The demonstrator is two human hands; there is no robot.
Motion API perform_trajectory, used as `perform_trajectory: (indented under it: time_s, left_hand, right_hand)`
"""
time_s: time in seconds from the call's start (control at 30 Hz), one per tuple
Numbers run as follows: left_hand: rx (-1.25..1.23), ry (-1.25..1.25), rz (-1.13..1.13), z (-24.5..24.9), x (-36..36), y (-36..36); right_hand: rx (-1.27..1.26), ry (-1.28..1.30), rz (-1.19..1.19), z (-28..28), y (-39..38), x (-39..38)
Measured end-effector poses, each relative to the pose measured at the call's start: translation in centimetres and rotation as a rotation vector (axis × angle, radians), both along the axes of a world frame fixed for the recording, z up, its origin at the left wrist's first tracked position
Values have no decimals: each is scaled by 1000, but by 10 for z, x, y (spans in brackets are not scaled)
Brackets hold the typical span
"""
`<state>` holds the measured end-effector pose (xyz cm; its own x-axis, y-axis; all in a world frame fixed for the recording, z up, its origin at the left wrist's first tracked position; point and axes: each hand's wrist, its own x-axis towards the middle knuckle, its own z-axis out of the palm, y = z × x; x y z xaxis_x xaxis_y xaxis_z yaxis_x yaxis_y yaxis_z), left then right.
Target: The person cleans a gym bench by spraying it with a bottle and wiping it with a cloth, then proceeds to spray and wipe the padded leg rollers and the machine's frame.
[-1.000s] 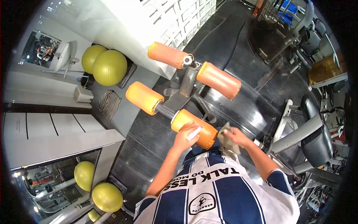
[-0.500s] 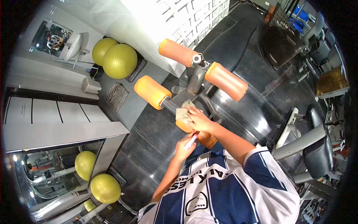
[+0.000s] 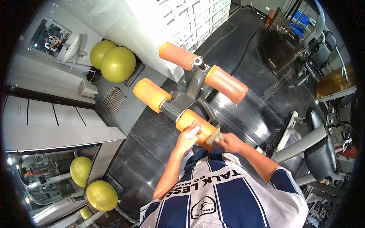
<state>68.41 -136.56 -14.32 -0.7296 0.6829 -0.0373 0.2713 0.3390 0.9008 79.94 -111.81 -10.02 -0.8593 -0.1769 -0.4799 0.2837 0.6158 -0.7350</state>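
since half a second ago, the right hand has shifted toward the lower right, its grip pinching a folded khaki cloth. the left hand clasps a small white object. just beyond, at centre frame, is an orange, cylindrical padded roller; a loose pinch could let the cloth slip off its curved end.

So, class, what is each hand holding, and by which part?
The right hand grips a cloth by its right-hand side. The left hand holds a white object, partly hidden, so the gripped part can't be told.
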Motion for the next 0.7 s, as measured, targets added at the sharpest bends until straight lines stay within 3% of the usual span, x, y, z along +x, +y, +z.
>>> perform_trajectory:
  time_s: [0.03,0.13,0.2,0.23,0.27,0.3,0.33,0.4,0.53,0.63,0.7]
  left_hand:
    - [47,-23,62,-3,9,-3]
    - [35,-71,140,-4,31,-25]
    - [-66,-125,153,-19,40,-45]
    - [-82,-122,181,-25,46,-55]
    - [-88,-118,182,-30,51,-62]
    - [-33,-279,276,-35,57,-69]
    - [25,-443,371,-37,62,-72]
    - [86,-485,441,-24,70,-73]
    - [297,-335,608,-9,68,-78]
    - [228,-353,613,4,56,-74]
    - [45,-17,409,6,45,-65]
  right_hand:
    - [-138,245,-114,-17,3,-5]
    - [-278,414,-246,15,4,-52]
    - [-198,681,-146,29,-6,-91]
    - [-225,456,-176,14,-15,-107]
    - [-128,670,-62,-22,-28,-132]
    - [80,623,-19,-8,-45,-139]
    - [121,743,183,-32,-58,-155]
    - [285,739,221,-62,-89,-138]
    - [282,688,378,-38,-78,-69]
    - [298,646,449,-44,-45,0]
    - [316,638,392,-23,-34,27]
